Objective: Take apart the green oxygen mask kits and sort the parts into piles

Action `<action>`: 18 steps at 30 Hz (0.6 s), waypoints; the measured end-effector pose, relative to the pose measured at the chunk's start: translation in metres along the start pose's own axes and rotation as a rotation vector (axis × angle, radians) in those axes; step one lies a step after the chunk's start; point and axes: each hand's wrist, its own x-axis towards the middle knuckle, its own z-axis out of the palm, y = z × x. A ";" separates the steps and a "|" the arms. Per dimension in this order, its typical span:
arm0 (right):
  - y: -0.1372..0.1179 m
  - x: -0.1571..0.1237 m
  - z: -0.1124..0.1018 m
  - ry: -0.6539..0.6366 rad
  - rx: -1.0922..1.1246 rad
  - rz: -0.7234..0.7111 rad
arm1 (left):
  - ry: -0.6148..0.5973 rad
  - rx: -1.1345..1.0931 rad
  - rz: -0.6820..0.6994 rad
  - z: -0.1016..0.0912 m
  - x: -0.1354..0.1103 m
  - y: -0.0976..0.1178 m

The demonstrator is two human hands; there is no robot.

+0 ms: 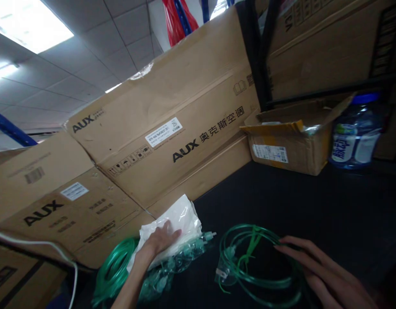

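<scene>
On a stack of white plastic bags [181, 219] lies my left hand [161, 238], its fingers spread and nothing seen in its grip. Beneath and beside the bags are several clear green-tinted plastic pieces [181, 257] with pale nozzle-like tips. A coil of green tubing [265, 281] rests on the black surface, bound by a bright green tie [254, 242]; a clear plastic part [226, 268] hangs at its left side. My right hand [323, 266] is at the coil's right edge, fingers stretched out against or just over the tubing. Another green tubing coil [116, 262] sits left of my left forearm.
Large AUX cartons [185, 137] wall off the back of the black tabletop [236, 197]. An opened small carton [288, 146] and a blue-capped bottle [355, 133] stand at the back right, beside a dark rack post [257, 56]. A white cable [56, 246] runs at lower left.
</scene>
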 end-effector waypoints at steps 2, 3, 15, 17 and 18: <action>-0.009 0.008 -0.003 0.036 -0.044 -0.036 | 0.068 -0.029 0.032 -0.011 -0.011 0.008; -0.012 0.011 -0.003 0.058 -0.073 -0.046 | 0.117 -0.056 0.059 -0.016 -0.019 0.013; -0.020 0.013 -0.004 -0.120 -0.133 -0.153 | 0.131 -0.723 0.384 0.061 -0.193 0.098; -0.023 0.014 -0.003 -0.222 -0.145 -0.229 | 0.116 -0.792 0.404 0.073 -0.199 0.108; -0.024 0.015 -0.003 -0.287 -0.157 -0.269 | 0.135 -0.818 0.407 0.077 -0.200 0.110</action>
